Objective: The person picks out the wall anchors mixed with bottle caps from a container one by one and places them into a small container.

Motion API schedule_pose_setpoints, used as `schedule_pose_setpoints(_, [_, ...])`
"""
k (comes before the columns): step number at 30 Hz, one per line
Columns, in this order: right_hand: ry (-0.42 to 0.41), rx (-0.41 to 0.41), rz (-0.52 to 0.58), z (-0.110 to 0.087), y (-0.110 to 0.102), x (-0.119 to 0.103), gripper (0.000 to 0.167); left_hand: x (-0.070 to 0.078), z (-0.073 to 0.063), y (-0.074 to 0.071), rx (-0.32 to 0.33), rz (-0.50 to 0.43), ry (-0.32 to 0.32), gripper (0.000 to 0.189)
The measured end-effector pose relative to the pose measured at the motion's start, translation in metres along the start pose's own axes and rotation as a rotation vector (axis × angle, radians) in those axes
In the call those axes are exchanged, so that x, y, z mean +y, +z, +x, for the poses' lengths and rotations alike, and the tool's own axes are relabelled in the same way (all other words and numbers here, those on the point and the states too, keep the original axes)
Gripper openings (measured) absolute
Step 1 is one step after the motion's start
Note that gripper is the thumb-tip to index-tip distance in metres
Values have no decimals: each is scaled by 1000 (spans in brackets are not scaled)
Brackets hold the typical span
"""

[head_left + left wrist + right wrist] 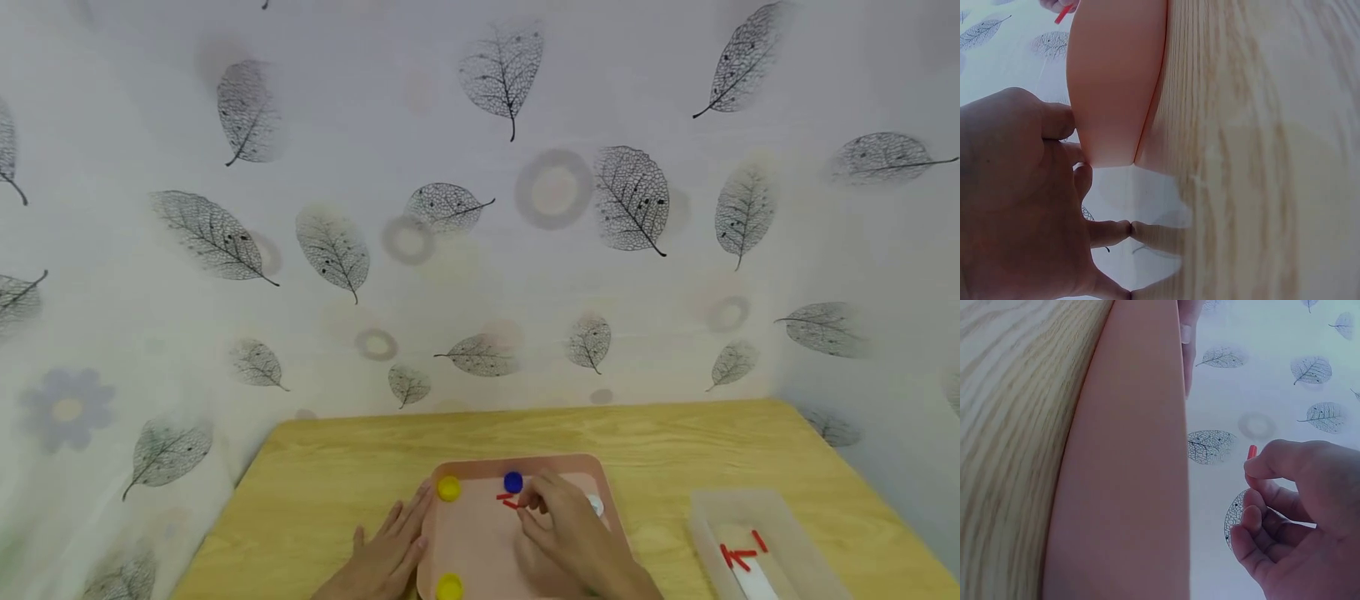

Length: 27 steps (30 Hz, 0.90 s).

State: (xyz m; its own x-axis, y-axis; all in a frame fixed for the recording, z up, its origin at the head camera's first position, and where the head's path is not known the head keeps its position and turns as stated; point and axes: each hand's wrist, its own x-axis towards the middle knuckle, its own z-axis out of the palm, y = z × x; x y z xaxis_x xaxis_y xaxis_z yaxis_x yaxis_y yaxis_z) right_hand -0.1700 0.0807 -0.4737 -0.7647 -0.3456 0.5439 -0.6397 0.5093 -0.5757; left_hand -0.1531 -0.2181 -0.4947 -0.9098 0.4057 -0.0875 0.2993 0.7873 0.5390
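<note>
Over the pink tray (480, 542), my right hand (566, 529) pinches a small red stick (1252, 452) between thumb and forefinger, its other fingers curled. In the head view another short red stick (505, 497) lies on the tray just below a blue bottle cap (513, 482). A white cap (596, 505) shows partly behind my right hand. My left hand (386, 558) lies along the tray's left side, its fingers extended, with fingertips at the tray wall in the left wrist view. Yellow caps (448, 488) sit at the tray's upper left and lower left.
To the right of the tray stands a translucent box (802, 542) holding several red sticks (738, 557) and a white piece (753, 582). Both stand on a wood-grain table (337, 467), with a leaf-patterned backdrop (480, 283) behind and at the sides.
</note>
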Motion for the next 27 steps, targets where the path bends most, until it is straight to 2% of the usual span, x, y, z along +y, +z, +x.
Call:
schedule_pose_setpoints(4, [-4,29,-23,-3,-3,0,26,-2,-1,-3,18,14,-11,59])
schedule_pose_setpoints(10, [-57,56,-36,-9,-12,4,29,-1,-1,-4,-1,3,-16,59])
schedule_pose_setpoints(17, [-19,7,-9,-19,-32,4,31,-2,0,-1,-5,-10,-16,60])
schedule_pose_setpoints(23, [-25,29,-17,-26,-48,10,33,-2,0,0,-18,-21,-14,60])
schedule_pose_setpoints(27, [-15,71,-27,-30,-57,14,38,-2,0,0,-30,-31,-17,61])
